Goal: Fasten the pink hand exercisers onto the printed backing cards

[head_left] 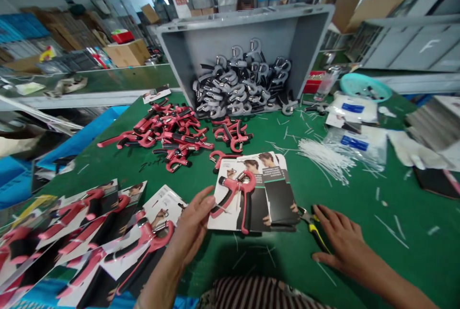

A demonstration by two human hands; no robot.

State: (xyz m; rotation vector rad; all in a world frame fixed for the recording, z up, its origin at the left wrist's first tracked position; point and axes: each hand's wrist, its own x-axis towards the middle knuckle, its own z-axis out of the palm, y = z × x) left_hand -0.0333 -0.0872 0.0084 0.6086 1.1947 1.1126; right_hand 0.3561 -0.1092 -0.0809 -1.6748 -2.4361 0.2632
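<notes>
Left hand (pixel 192 225): fingers and thumb lie against the left edge of the backing card (pixel 224 218). Pinching it or only pressing, I cannot tell.
Right hand (pixel 341 242): released, palm down, fingers spread on the tabletop (pixel 359 194), fingertips touching the cutters (pixel 316 234).
Card location: close in at 12 o'clock, on top of a short card stack (pixel 280 194), between my hands.
On the card: pink grip trainer (pixel 237 194), lying tilted, spring end up.
Doing it well (my judgement): keep the card flat and steady by its edge, keep fingers off the trainer, and lift the cutters by the handles.
Materials: card is glossy printed board, thin and bendy. Trainer is hard pink plastic with black grip pads and a metal coil. Cutters have yellow sleeves.
10-11 o'clock: loose pink trainers (pixel 168 131) in a heap.
12 o'clock, far: grey bin (pixel 215 40), tipped on its side and holding grey trainers (pixel 240 84).
1 o'clock: white ties (pixel 323 155), thin and stiff, fanned out.
8 o'clock: carded trainers (pixel 89 237), overlapping.
Tabletop: green matte, littered with tie offcuts.
</notes>
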